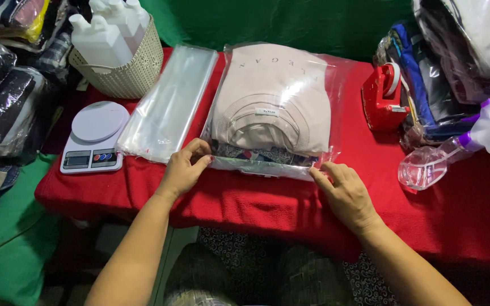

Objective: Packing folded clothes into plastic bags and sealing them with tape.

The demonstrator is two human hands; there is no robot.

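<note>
A folded beige garment (pixel 273 105) lies inside a clear plastic bag (pixel 336 73) on the red cloth-covered table (pixel 256 198). Under the beige piece, a dark patterned fabric shows at the bag's near end. My left hand (pixel 184 168) pinches the bag's near flap at its left corner. My right hand (pixel 344 190) pinches the same flap at its right corner. The flap is folded along the near edge between both hands.
A stack of empty clear bags (pixel 168 102) lies left of the packed bag. A white kitchen scale (pixel 93 136) and a woven basket (pixel 134 71) with white bottles stand at the left. A red tape dispenser (pixel 382 96) and a spray bottle (pixel 452 150) sit right. Bagged clothes pile at both sides.
</note>
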